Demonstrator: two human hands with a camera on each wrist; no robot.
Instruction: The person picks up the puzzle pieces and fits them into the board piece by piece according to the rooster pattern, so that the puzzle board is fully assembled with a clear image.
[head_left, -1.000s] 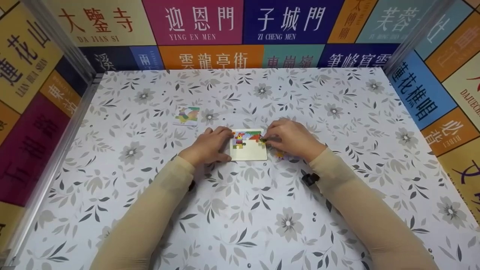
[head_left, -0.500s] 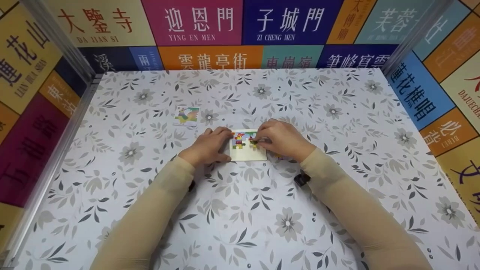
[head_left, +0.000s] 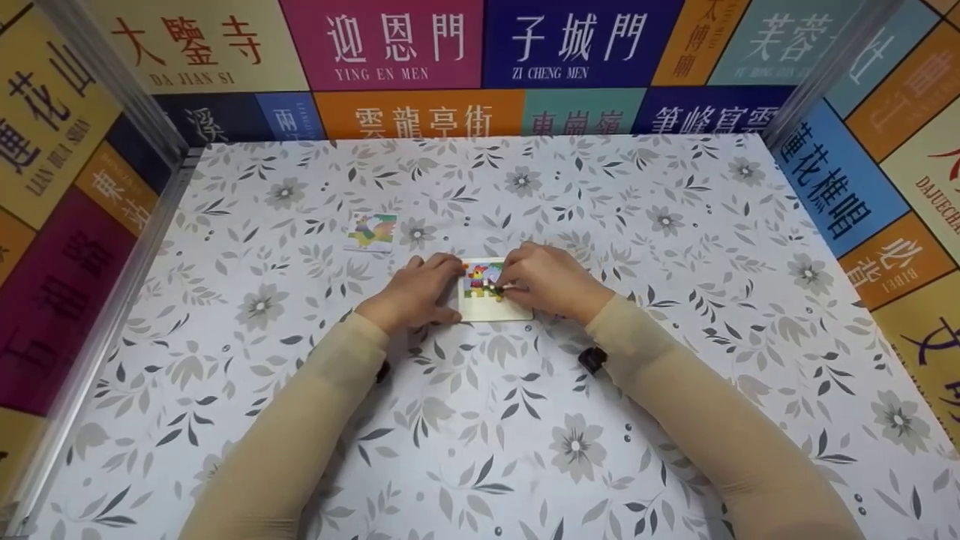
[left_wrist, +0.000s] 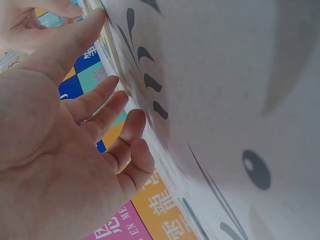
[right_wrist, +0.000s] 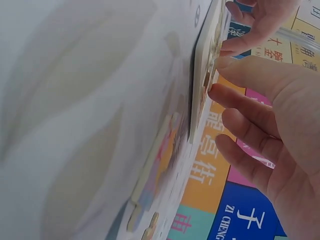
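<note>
A small pale puzzle board (head_left: 480, 309) lies flat in the middle of the table, with colourful jigsaw pieces (head_left: 477, 280) fitted along its upper part. At its left edge rests my left hand (head_left: 414, 291), thumb by the near corner and fingers by the far one. The left wrist view shows those fingers (left_wrist: 107, 92) loosely extended against the board's edge. Over the board's right half, my right hand (head_left: 556, 280) pinches a small puzzle piece (head_left: 499, 291) between thumb and forefinger, low over the surface. That hand covers the board's right part.
Loose puzzle pieces (right_wrist: 157, 165) lie right of the board in the right wrist view, hidden behind the right hand in the head view. A picture card (head_left: 371, 232) lies up and left of the board. Printed panels (head_left: 420, 112) border the floral tablecloth (head_left: 480, 420).
My right hand has moved left with the puzzle piece, from the board's right edge to over its middle. The left hand has stayed at the left edge.
</note>
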